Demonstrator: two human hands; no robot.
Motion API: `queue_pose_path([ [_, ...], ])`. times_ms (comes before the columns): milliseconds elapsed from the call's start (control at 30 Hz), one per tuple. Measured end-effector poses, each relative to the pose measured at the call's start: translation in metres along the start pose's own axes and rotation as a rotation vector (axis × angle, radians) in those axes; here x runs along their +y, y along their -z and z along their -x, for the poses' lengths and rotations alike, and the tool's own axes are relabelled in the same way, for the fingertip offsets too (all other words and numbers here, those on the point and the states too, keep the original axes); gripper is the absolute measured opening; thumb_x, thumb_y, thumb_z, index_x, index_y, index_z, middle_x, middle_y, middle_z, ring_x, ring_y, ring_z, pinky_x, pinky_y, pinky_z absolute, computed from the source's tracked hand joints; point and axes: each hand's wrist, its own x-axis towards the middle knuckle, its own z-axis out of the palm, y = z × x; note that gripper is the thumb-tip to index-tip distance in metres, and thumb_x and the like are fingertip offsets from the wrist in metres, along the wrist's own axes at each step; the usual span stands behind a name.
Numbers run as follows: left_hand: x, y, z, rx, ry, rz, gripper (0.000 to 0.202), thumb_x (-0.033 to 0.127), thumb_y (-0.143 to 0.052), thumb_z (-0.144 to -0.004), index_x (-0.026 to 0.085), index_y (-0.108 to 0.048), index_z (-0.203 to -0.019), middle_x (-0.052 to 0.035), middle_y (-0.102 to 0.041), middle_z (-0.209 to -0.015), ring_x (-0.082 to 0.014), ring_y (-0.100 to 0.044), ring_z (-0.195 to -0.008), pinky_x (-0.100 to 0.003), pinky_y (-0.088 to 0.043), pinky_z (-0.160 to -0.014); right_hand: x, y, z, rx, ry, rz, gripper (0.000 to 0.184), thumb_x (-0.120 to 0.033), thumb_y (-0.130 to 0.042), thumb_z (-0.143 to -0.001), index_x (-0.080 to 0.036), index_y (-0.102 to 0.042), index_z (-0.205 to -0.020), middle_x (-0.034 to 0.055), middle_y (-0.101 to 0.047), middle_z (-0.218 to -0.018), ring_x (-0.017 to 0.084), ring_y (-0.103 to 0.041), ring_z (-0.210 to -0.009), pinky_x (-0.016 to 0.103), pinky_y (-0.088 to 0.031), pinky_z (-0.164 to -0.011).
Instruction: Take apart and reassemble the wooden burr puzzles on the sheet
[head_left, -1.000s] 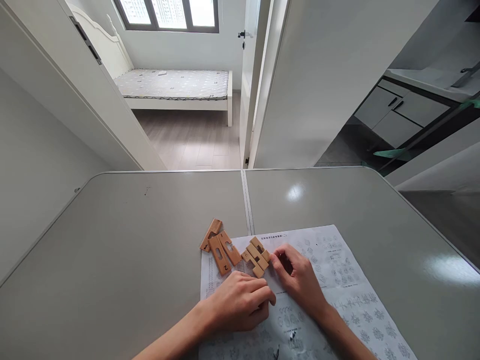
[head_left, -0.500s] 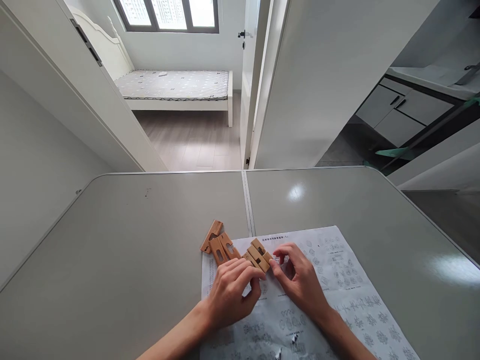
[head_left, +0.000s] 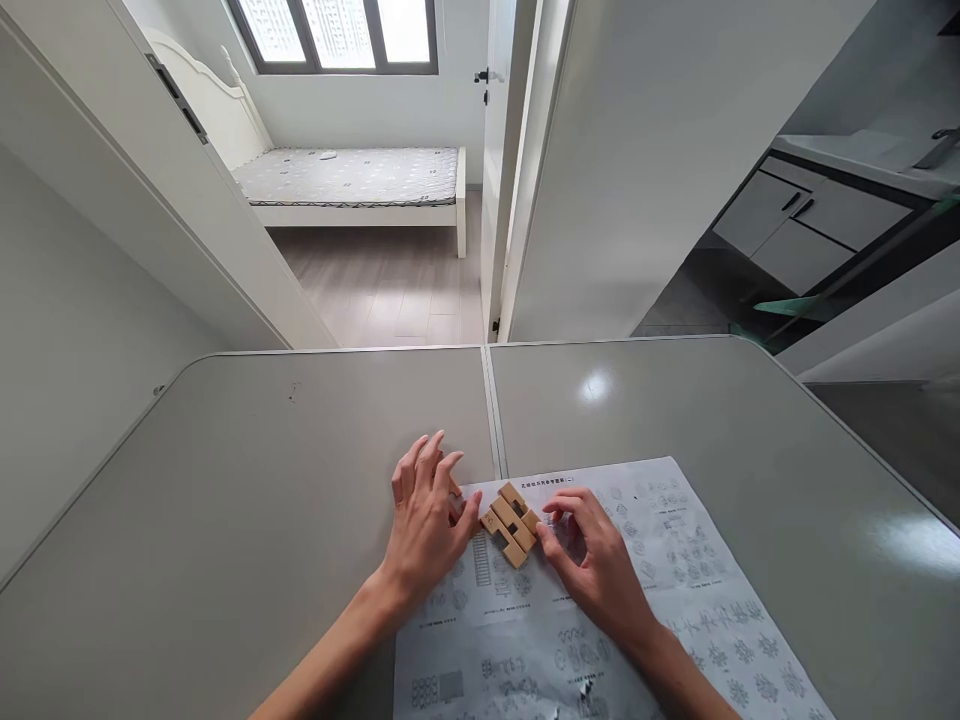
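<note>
A cluster of joined wooden puzzle pieces lies on a printed instruction sheet on the grey table. My right hand rests on the sheet with curled fingers, thumb and fingertips pinching the cluster's right side. My left hand lies with fingers stretched out and slightly apart over the loose wooden pieces at the sheet's upper left corner. It hides nearly all of them, and its thumb points toward the cluster.
The table has a seam down its middle and rounded far corners. Beyond it a doorway opens onto a room with a bed. A white wall stands behind the table, with grey cabinets at the right.
My left hand has moved forward and left from the near side of the sheet and spread over the loose pieces, hiding them. My right hand has stayed at the cluster.
</note>
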Motion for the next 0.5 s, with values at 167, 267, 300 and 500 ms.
queue_pose_path([
  [167, -0.008, -0.005, 0.002, -0.073, -0.006, -0.059, 0.050, 0.040, -0.058, -0.102, 0.020, -0.053, -0.147, -0.0155, -0.042, -0.169, -0.0368, -0.035, -0.158, -0.061, -0.035, -0.126, 0.001, 0.000, -0.001, 0.005, 0.015, -0.019, 0.004, -0.027, -0.057, -0.103, -0.026, -0.059, -0.107, 0.0065, -0.063, -0.108, 0.020, -0.066, -0.084, 0.032, -0.060, -0.073],
  [267, -0.011, -0.003, 0.005, -0.110, -0.002, -0.070, 0.055, 0.040, -0.055, -0.103, 0.017, -0.048, -0.152, -0.0164, -0.041, -0.169, -0.0347, -0.037, -0.158, -0.058, -0.041, -0.124, 0.003, -0.001, -0.001, 0.007, 0.026, -0.031, 0.005, -0.027, -0.057, -0.103, -0.025, -0.059, -0.107, 0.0066, -0.063, -0.108, 0.021, -0.067, -0.084, 0.031, -0.060, -0.073],
  [300, -0.011, -0.002, 0.006, -0.116, -0.006, -0.071, 0.055, 0.039, -0.055, -0.103, 0.017, -0.048, -0.152, -0.0162, -0.041, -0.169, -0.0342, -0.038, -0.158, -0.056, -0.043, -0.123, 0.003, -0.001, -0.001, 0.007, 0.028, -0.035, 0.005, -0.027, -0.056, -0.103, -0.025, -0.059, -0.107, 0.0068, -0.063, -0.108, 0.021, -0.067, -0.084, 0.032, -0.060, -0.073],
  [500, -0.011, 0.013, 0.017, -0.105, -0.057, -0.028, 0.050, 0.033, -0.057, -0.101, 0.019, -0.051, -0.149, -0.0147, -0.049, -0.165, -0.0327, -0.045, -0.154, -0.055, -0.047, -0.121, 0.002, -0.001, -0.003, 0.012, 0.038, -0.049, 0.006, -0.026, -0.054, -0.104, -0.024, -0.060, -0.106, 0.0074, -0.064, -0.107, 0.021, -0.068, -0.085, 0.032, -0.061, -0.073],
])
